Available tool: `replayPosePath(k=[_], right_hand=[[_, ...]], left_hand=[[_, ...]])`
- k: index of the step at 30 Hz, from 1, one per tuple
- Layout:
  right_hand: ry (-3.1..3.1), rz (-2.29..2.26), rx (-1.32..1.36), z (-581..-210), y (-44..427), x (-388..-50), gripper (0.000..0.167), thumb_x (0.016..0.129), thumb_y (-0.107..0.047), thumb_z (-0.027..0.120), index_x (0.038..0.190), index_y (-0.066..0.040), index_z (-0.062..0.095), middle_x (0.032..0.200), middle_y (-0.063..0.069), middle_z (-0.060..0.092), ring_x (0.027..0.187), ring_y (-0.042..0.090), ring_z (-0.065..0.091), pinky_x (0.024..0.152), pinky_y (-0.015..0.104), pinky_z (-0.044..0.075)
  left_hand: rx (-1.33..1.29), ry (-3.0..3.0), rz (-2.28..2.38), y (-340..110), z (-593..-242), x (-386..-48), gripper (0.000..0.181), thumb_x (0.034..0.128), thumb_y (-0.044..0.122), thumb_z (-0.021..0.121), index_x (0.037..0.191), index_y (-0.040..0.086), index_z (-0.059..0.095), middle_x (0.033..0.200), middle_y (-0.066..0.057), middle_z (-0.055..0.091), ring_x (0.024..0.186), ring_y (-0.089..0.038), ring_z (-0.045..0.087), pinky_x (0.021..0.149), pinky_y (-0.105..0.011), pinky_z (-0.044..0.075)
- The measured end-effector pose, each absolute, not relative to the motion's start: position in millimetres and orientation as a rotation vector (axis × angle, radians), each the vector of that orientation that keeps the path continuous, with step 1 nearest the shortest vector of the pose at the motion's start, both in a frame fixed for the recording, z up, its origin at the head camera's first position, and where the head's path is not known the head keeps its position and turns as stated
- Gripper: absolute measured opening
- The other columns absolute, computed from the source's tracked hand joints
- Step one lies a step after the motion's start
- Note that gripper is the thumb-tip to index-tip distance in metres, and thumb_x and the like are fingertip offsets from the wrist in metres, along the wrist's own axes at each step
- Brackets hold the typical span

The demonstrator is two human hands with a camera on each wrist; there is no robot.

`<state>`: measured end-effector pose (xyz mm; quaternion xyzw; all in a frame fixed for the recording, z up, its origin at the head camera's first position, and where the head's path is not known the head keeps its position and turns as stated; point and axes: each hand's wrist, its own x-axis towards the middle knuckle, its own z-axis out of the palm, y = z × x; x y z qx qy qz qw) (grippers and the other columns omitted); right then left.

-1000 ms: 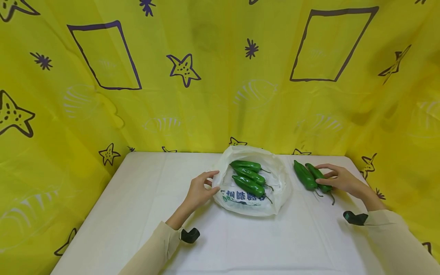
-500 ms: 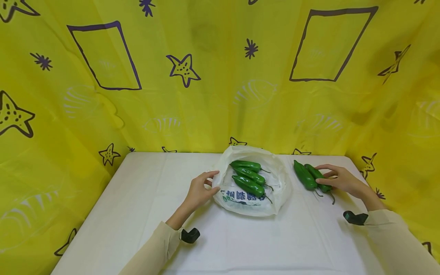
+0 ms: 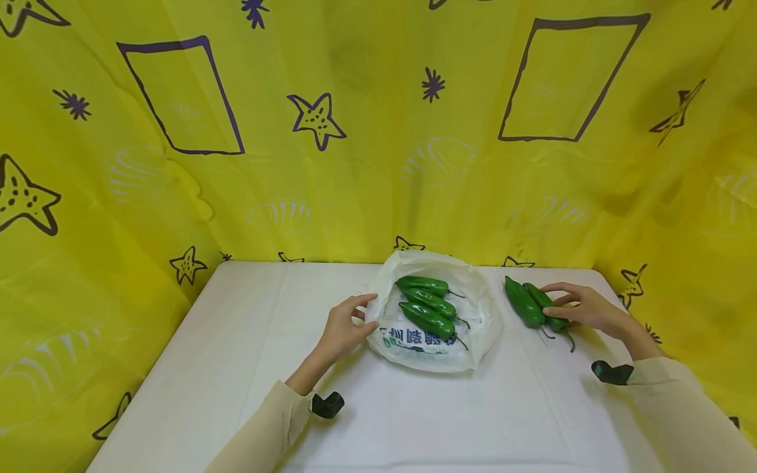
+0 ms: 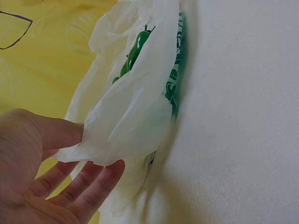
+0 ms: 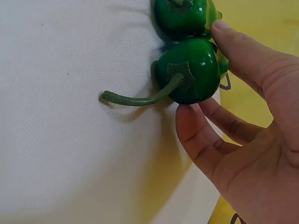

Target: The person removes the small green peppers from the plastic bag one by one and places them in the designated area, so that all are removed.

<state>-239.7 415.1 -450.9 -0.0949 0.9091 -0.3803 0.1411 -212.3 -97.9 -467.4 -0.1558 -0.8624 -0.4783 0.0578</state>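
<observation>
A white plastic bag (image 3: 485,328) lies with its mouth wide on the table. Three green peppers (image 3: 427,320) rest side by side inside it, stems towards the lower right. At the bag's left rim, my left hand (image 3: 343,328) holds the plastic between thumb and fingers; in the left wrist view the thumb tip goes behind the film. Right of the bag lie two more green peppers, the left one (image 3: 523,302) touching its neighbour. My right hand (image 3: 585,311) grips the right-hand pepper (image 5: 196,70), thumb and fingertips on its sides. That pepper appears to touch the table.
A white-covered table (image 3: 378,420) spans the lower view. Its back edge meets a yellow curtain (image 3: 378,164) printed with starfish and frames. A dark wrist mount (image 3: 327,405) sits on the left forearm and another (image 3: 612,373) on the right.
Almost nothing differs. The two peppers at the right and my right hand have shifted very slightly to the left; my left hand and the bag stay in place.
</observation>
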Motion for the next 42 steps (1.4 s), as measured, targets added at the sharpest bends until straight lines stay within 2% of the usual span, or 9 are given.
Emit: replayPosePath(k=[4, 10, 13, 22, 32, 37, 42], right_hand=[[2.626, -1.072, -0.284, -448.5, 414.0, -239.8, 0.064, 0.098, -0.03, 0.072, 0.149, -0.002, 0.046, 0.134, 0.04, 0.052, 0.115, 0.046, 0.06, 0.081, 0.043, 0.059], [2.627, -1.0, -0.312, -444.2, 414.4, -240.0, 0.066, 0.097, -0.027, 0.073, 0.149, 0.001, 0.042, 0.128, 0.04, 0.056, 0.1, 0.034, 0.065, 0.073, 0.036, 0.059], [2.616, -0.985, -0.336, -441.1, 414.9, -240.1, 0.066, 0.098, -0.024, 0.072, 0.149, 0.003, 0.04, 0.125, 0.04, 0.057, 0.097, 0.031, 0.066, 0.072, 0.036, 0.059], [2.61, -0.939, -0.385, -426.8, 416.3, -236.9, 0.069, 0.096, -0.023, 0.073, 0.148, 0.006, 0.038, 0.124, 0.039, 0.057, 0.103, 0.039, 0.065, 0.074, 0.046, 0.061], [2.622, -0.935, -0.434, -406.4, 407.7, -234.4, 0.07, 0.097, -0.022, 0.072, 0.15, 0.005, 0.035, 0.132, 0.045, 0.048, 0.102, 0.045, 0.067, 0.077, 0.051, 0.06], [2.706, -0.909, -0.482, -397.8, 400.2, -232.2, 0.069, 0.096, -0.022, 0.074, 0.15, 0.003, 0.039, 0.132, 0.043, 0.051, 0.103, 0.045, 0.068, 0.077, 0.053, 0.059], [2.797, -0.836, -0.523, -390.5, 392.7, -231.6, 0.07, 0.096, -0.026, 0.074, 0.152, 0.0, 0.039, 0.137, 0.039, 0.05, 0.111, 0.052, 0.062, 0.081, 0.059, 0.057]], left_hand=[[-0.475, -2.612, -1.446, -98.5, -467.7, -212.3, 0.055, 0.0835, -0.001, 0.082, 0.136, 0.007, 0.066, 0.117, -0.013, 0.068, 0.091, -0.025, 0.068, 0.069, -0.025, 0.056], [-0.486, -2.614, -1.425, -99.2, -468.1, -212.4, 0.055, 0.0834, -0.002, 0.082, 0.136, 0.006, 0.065, 0.116, -0.014, 0.068, 0.091, -0.026, 0.068, 0.071, -0.025, 0.056], [-0.491, -2.618, -1.423, -99.3, -468.0, -212.4, 0.055, 0.0838, -0.002, 0.081, 0.136, 0.006, 0.065, 0.117, -0.014, 0.068, 0.091, -0.026, 0.068, 0.071, -0.025, 0.057], [-0.497, -2.622, -1.441, -98.2, -466.7, -212.0, 0.055, 0.084, -0.001, 0.081, 0.136, 0.006, 0.065, 0.119, -0.014, 0.067, 0.092, -0.026, 0.067, 0.069, -0.023, 0.056], [-0.506, -2.63, -1.427, -98.2, -466.1, -212.2, 0.056, 0.0841, -0.001, 0.081, 0.137, 0.006, 0.065, 0.119, -0.014, 0.067, 0.092, -0.027, 0.067, 0.069, -0.023, 0.055], [-0.514, -2.623, -1.43, -98.1, -466.5, -211.9, 0.056, 0.0839, -0.001, 0.081, 0.137, 0.006, 0.064, 0.118, -0.014, 0.067, 0.093, -0.027, 0.067, 0.069, -0.023, 0.055], [-0.524, -2.611, -1.428, -98.0, -468.1, -213.4, 0.056, 0.0837, -0.001, 0.082, 0.136, 0.006, 0.065, 0.118, -0.014, 0.067, 0.092, -0.027, 0.068, 0.069, -0.024, 0.056]])
